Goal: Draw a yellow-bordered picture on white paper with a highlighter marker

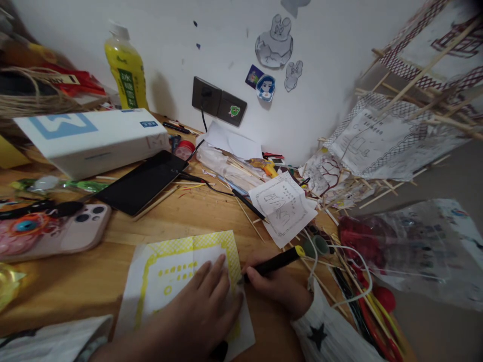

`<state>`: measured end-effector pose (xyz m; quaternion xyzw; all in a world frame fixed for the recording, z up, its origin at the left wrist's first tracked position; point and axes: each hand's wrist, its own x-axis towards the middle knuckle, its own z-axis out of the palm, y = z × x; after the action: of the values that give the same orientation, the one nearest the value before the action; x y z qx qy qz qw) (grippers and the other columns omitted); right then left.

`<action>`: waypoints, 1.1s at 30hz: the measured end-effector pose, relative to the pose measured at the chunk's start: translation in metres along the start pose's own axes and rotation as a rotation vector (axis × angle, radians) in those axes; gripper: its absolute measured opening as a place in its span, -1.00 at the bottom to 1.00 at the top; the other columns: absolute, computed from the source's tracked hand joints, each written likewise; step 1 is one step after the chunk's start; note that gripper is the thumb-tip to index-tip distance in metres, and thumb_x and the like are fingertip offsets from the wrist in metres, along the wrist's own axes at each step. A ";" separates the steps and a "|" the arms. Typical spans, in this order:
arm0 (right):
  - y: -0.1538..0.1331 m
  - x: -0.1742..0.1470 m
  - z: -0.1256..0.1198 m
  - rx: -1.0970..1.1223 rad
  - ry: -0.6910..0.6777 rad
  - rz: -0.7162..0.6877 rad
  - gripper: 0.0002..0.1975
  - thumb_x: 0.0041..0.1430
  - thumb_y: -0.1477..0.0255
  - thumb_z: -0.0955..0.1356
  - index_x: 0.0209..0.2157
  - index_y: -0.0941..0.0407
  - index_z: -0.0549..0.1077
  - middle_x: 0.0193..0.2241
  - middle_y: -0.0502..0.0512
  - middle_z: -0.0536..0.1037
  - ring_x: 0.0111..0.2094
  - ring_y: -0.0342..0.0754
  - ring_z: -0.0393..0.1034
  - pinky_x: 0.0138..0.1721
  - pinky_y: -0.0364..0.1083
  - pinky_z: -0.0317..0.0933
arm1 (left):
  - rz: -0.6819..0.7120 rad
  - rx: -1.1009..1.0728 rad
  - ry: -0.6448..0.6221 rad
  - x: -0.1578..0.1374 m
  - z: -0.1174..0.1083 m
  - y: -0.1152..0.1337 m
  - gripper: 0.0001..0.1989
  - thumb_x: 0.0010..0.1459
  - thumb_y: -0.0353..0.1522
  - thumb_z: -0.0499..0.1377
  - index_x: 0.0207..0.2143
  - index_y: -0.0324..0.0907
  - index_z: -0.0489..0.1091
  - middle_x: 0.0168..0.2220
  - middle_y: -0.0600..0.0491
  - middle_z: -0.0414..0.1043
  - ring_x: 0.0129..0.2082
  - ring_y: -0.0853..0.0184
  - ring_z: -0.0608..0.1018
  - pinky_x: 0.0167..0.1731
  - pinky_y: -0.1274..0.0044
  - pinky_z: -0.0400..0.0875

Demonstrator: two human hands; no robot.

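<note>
A white sheet of paper (130,296) with a yellow checkered border and yellow marks lies on the wooden table. My left hand (199,306) rests flat across it, fingers stretched out and pressing on the sheet. My right hand (279,286) is closed around a black marker (275,261) with a yellow end, held slantwise. Its tip is down by the right border of the sheet; whether it touches the paper I cannot tell. Below my left hand a small black object (219,351) shows in part; its kind is hidden.
A phone (96,229), a black tablet-like slab (145,181) and a white box (113,146) lie to the left, a yellow drink bottle (126,70) behind. Another drawn sheet (283,208), thin sticks and a yellow glue gun (264,165) lie ahead. A stick frame with drawn papers (373,136) stands right.
</note>
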<state>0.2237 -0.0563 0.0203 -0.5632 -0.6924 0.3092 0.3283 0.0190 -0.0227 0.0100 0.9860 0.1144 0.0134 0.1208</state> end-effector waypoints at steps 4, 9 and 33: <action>0.004 0.000 0.003 -0.051 0.106 0.095 -0.83 0.09 0.47 0.24 -0.54 0.04 0.36 -0.55 -0.01 0.50 -0.47 -0.09 0.41 -0.40 -0.14 0.36 | 0.008 -0.005 0.020 -0.002 -0.002 -0.002 -0.18 -0.01 0.03 0.26 0.22 -0.18 0.22 0.19 -0.34 0.21 0.24 -0.24 0.16 0.14 0.02 0.09; 0.009 0.001 0.004 -0.098 0.283 0.117 -0.84 0.05 0.46 0.25 -0.57 0.06 0.35 -0.59 -0.01 0.47 -0.51 -0.10 0.38 -0.45 -0.15 0.33 | 0.004 -0.036 -0.005 -0.004 -0.010 0.002 -0.22 -0.01 0.04 0.25 0.19 -0.13 0.26 0.21 -0.36 0.19 0.23 -0.28 0.15 0.12 -0.01 0.09; -0.008 -0.020 0.006 -0.216 0.130 0.053 -0.74 0.18 0.41 0.25 -0.55 0.06 0.44 -0.58 0.02 0.52 -0.51 -0.08 0.40 -0.43 -0.12 0.34 | -0.044 -0.038 -0.106 -0.001 -0.013 0.010 -0.02 -0.23 -0.34 0.39 0.28 -0.11 0.11 0.28 -0.33 0.05 0.27 -0.31 0.02 0.14 -0.09 -0.05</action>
<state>0.2170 -0.0781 0.0210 -0.6320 -0.6839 0.2044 0.3017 0.0197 -0.0293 0.0249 0.9801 0.1290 -0.0396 0.1456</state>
